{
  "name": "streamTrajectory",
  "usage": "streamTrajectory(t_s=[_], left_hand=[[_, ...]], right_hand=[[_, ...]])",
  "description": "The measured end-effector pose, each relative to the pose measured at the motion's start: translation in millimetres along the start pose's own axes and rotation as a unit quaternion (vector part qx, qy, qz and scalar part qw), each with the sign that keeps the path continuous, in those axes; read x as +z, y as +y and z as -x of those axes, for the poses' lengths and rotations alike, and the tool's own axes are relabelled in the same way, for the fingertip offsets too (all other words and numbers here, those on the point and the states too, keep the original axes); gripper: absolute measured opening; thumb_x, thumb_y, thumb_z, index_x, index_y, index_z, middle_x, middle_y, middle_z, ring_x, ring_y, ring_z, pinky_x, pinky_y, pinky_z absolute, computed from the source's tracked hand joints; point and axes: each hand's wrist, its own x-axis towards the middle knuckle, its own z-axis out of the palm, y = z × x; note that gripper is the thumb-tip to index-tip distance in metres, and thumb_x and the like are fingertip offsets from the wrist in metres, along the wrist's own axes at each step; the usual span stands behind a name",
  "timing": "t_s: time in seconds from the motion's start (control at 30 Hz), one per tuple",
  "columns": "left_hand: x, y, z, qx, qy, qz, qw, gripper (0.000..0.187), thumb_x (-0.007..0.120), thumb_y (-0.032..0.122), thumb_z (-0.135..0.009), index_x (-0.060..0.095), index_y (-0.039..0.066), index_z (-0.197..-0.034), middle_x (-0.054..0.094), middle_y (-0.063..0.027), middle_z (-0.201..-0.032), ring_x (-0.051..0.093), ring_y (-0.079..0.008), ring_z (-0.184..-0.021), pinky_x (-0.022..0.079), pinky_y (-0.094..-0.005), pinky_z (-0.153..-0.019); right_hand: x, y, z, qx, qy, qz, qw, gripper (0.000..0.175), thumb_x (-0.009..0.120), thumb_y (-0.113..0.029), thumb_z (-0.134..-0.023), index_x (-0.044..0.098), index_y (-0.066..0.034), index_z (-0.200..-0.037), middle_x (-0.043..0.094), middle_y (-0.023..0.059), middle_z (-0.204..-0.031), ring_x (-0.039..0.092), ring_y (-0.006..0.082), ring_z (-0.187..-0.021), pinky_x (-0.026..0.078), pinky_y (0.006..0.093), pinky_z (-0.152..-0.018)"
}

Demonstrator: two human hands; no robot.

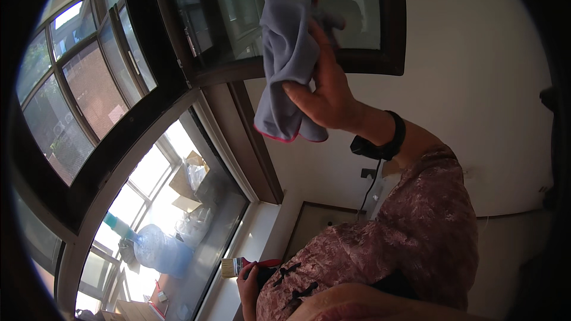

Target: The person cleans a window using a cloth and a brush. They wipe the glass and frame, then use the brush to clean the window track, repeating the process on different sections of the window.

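Observation:
My right hand (332,93) is raised and grips a bunched grey cloth (285,49) with red edging, thumb over its near side. The cloth hangs in front of an opened window sash (370,60) with a dark frame; its glass carries reflections. Whether the cloth touches the glass I cannot tell. Low down by the white windowsill (254,227), my left hand (248,283) has its fingers curled at a flat paintbrush (231,267) with pale bristles, a metal ferrule and a red handle. A dark item lies against that hand, partly hidden by my patterned clothing.
Through the lower pane, a blue water bottle (163,249), cardboard boxes (185,187) and a plastic bag (196,225) are visible. Another window frame (116,142) stands at the left. A wall socket (368,173) with a dark cord (368,196) is behind my raised arm.

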Motion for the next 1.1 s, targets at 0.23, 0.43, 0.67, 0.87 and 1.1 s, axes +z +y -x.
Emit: streamTrajectory(t_s=[0.23,0.43,0.67,0.87,1.1], left_hand=[[22,-3,-21,0.023,-0.048,0.021,0.998,0.024,0.073,0.016,-0.09,0.073,0.0,-0.107,0.071,-0.0077,-0.094,0.064,-0.0124,-0.087,0.051,-0.0255,-0.08],[27,-26,-52,0.054,-0.066,-0.002,0.996,0.024,0.075,0.015,-0.088,0.074,0.001,-0.108,0.072,-0.0067,-0.095,0.064,-0.0117,-0.089,0.051,-0.0256,-0.082],[25,15,-28,-0.004,-0.013,0.032,0.999,0.023,0.072,0.016,-0.09,0.073,0.001,-0.108,0.071,-0.0081,-0.097,0.065,-0.0138,-0.088,0.052,-0.0269,-0.082],[33,113,-22,0.056,-0.106,0.199,0.973,0.033,0.062,0.014,-0.095,0.062,0.0,-0.125,0.069,-0.0144,-0.109,0.067,-0.0227,-0.098,0.054,-0.0334,-0.09],[59,150,-34,0.15,-0.138,0.281,0.938,0.068,0.059,0.04,-0.098,0.036,0.004,-0.15,0.058,-0.0203,-0.132,0.061,-0.0356,-0.117,0.05,-0.0458,-0.101]], right_hand=[[-80,8,-146,-0.259,0.042,0.381,0.886,0.069,0.061,-0.007,-0.086,0.034,-0.0022,-0.15,0.046,0.0264,-0.14,0.043,0.0432,-0.132,0.035,0.0458,-0.111],[-147,37,-265,-0.309,0.177,0.551,0.755,0.07,0.065,-0.01,-0.083,0.038,-0.0063,-0.148,0.053,0.026,-0.129,0.048,0.0469,-0.122,0.04,0.0509,-0.107],[-114,53,-282,-0.334,0.239,0.503,0.761,0.061,0.065,-0.012,-0.088,0.042,-0.0071,-0.145,0.056,0.0226,-0.125,0.052,0.0433,-0.119,0.044,0.0486,-0.102],[38,55,-208,-0.108,-0.168,0.084,0.976,0.05,0.068,-0.018,-0.089,0.054,-0.0086,-0.136,0.061,0.0186,-0.125,0.058,0.0363,-0.118,0.047,0.0434,-0.099],[220,41,-23,0.075,-0.52,-0.134,0.84,0.046,0.051,0.001,-0.082,0.057,-0.007,-0.127,0.066,0.0203,-0.119,0.064,0.0372,-0.112,0.049,0.0429,-0.098]])
